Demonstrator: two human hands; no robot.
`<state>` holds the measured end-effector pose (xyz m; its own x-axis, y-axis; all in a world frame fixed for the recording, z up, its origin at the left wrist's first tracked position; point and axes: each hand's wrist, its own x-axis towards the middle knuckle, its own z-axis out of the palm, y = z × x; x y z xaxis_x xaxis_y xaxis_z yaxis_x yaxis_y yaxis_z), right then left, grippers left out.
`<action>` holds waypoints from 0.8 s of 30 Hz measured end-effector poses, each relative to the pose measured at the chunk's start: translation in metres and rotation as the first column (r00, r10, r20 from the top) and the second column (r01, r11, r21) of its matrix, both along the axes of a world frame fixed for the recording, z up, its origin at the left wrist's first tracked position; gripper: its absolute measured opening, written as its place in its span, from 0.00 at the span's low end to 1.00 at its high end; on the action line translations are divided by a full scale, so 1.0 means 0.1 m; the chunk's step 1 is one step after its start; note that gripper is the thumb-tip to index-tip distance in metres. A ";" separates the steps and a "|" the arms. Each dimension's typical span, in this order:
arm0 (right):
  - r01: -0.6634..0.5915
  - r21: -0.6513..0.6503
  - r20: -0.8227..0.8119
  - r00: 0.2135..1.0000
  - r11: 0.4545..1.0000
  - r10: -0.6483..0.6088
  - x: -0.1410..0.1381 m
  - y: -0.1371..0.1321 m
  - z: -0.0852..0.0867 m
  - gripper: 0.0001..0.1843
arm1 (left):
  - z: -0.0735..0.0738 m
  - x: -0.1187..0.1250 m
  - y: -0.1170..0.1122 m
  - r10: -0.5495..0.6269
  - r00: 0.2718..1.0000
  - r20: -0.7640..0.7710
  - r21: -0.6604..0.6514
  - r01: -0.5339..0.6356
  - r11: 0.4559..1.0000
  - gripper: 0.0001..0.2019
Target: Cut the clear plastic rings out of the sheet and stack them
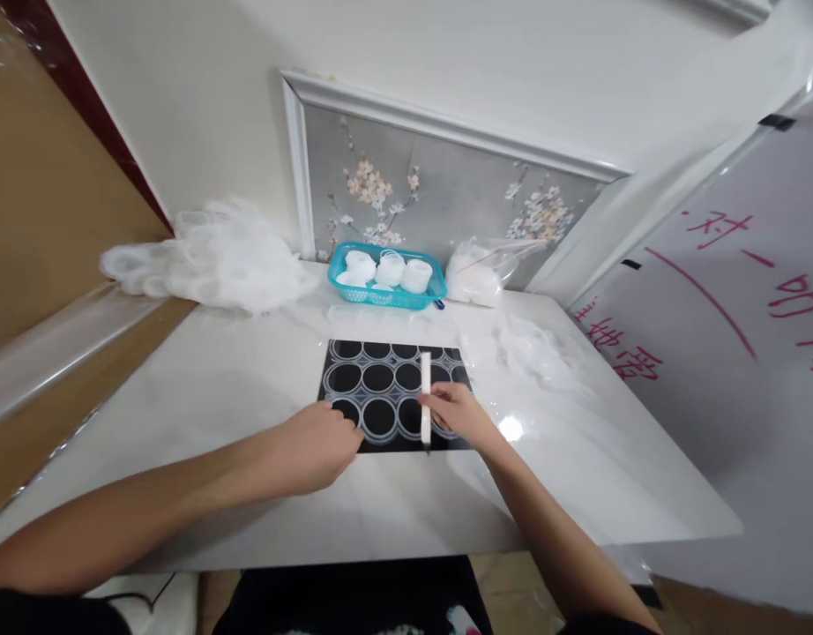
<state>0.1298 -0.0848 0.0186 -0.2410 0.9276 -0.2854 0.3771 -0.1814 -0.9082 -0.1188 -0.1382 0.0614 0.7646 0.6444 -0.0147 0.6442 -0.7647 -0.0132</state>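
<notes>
A black sheet (378,451) lies on the white table, with rows of clear round rings (378,416) on it. My left hand (324,448) is closed at the sheet's lower left corner, fingers curled down against it. What those fingers hold, if anything, is hidden. Over the sheet's right part, my right hand (456,413) pinches a narrow white strip (426,397) between thumb and fingers. The strip stands roughly lengthwise to me and covers part of the rings behind it.
Behind the sheet is a blue plastic basket (388,298) with several white rolls (416,275). A heap of translucent white rings (227,256) lies back left. A clear bag of white material (476,272) and loose clear plastic (539,351) are on the right. A whiteboard (711,423) borders the table's right.
</notes>
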 end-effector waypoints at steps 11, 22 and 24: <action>0.050 0.417 -0.004 0.999 0.908 -0.053 -0.47 -0.39 -0.29 0.16 | -0.76 -0.33 -0.23 -0.116 0.984 0.136 0.285 0.073 0.956 0.18; -0.121 0.413 0.058 0.993 0.903 0.107 -0.49 -0.38 -0.29 0.09 | -0.68 -0.33 -0.44 -0.049 0.995 0.083 0.262 0.025 0.965 0.22; -0.164 0.430 0.018 0.985 0.888 0.172 -0.56 -0.40 -0.29 0.09 | -0.68 -0.32 -0.46 -0.082 0.993 0.084 0.297 0.053 0.953 0.20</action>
<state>0.0738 -0.1247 -0.0108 -0.4055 0.9038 0.1365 0.3487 0.2910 -0.8909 -0.1511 -0.1838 -0.0070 0.7952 0.5562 0.2415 0.6004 -0.7780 -0.1852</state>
